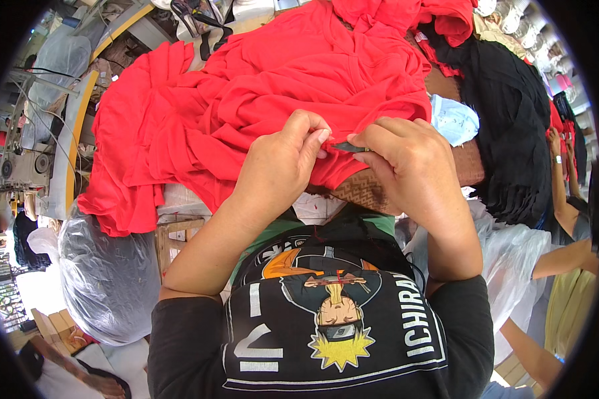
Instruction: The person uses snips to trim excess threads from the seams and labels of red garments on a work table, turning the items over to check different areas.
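A large heap of red fabric (259,93) lies in loose folds across the surface in front of me. My left hand (279,159) is closed, thumb and forefinger pinching a small bit of the red fabric at its near side. In my right hand (409,153) is a pair of small dark thread snips (347,147), gripped between thumb and fingers. Their pointed end is turned left, close to the pinched fabric. Whether the blades touch the fabric or a thread is too small to tell.
Black fabric (506,126) hangs over the right side, beside a light blue piece with marks (455,120). Brown patterned padding (369,189) shows under the red heap. A clear plastic bag (106,279) bulges at left, near a sewing machine (30,166). Other people's arms (558,173) appear at far right.
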Available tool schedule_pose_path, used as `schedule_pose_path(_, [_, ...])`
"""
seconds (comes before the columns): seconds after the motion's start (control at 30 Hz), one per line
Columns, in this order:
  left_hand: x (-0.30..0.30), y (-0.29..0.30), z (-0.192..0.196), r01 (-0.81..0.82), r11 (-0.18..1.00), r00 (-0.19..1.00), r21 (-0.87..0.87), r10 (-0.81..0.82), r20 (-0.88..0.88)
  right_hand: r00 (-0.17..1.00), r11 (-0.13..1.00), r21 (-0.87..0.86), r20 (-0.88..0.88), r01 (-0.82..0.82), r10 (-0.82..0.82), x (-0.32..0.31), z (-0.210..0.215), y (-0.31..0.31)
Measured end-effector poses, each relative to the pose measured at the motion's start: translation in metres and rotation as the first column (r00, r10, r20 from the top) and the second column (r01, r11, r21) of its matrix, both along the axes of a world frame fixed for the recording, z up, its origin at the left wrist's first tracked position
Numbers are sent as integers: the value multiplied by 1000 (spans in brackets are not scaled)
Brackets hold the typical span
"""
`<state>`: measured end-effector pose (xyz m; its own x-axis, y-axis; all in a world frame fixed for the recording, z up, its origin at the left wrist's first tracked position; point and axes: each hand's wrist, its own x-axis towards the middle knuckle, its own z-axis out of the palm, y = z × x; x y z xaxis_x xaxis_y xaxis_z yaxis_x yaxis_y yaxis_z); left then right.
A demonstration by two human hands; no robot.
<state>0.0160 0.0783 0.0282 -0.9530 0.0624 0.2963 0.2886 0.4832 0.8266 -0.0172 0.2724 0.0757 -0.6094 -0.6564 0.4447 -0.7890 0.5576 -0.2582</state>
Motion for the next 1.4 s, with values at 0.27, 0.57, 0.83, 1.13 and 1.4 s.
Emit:
schedule_pose_path(0.27, [1, 0, 2, -7, 999, 999, -38, 8, 36, 1000, 999, -50, -11, -10, 9, -1, -5, -3])
schedule_pose_path(0.57, [15, -24, 72, 231, 963, 939, -135, -257, -227, 986, 969, -182, 47, 166, -160, -11, 3, 17])
schedule_pose_path(0.83, [15, -20, 61, 240, 967, 952, -80, -251, -174, 953, 906, -316, 199, 282, -228, -8, 8, 34])
schedule_pose_path(1.13, [7, -26, 56, 466, 872, 812, -147, -488, -321, 941, 885, -338, 219, 320, -256, -6, 11, 37])
schedule_pose_path(1.4, [18, -34, 54, 493, 868, 867, 64, -484, -116, 949, 888, -355, 221, 293, -225, -5, 11, 35])
